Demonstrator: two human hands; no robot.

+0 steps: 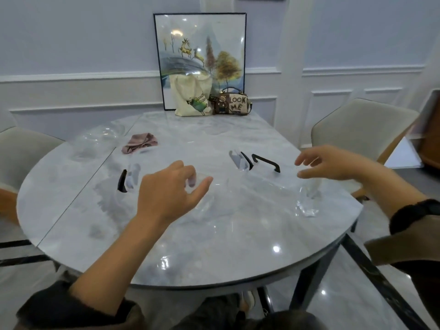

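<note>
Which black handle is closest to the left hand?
The lone black handle just left of the left hand. The other two handles sit paired farther right.

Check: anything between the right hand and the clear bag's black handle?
Nothing visible does. The right hand hangs open just right of the black handle of the clear bag; only the bag's see-through film over the table lies between them. The left hand pinches that film.
</note>
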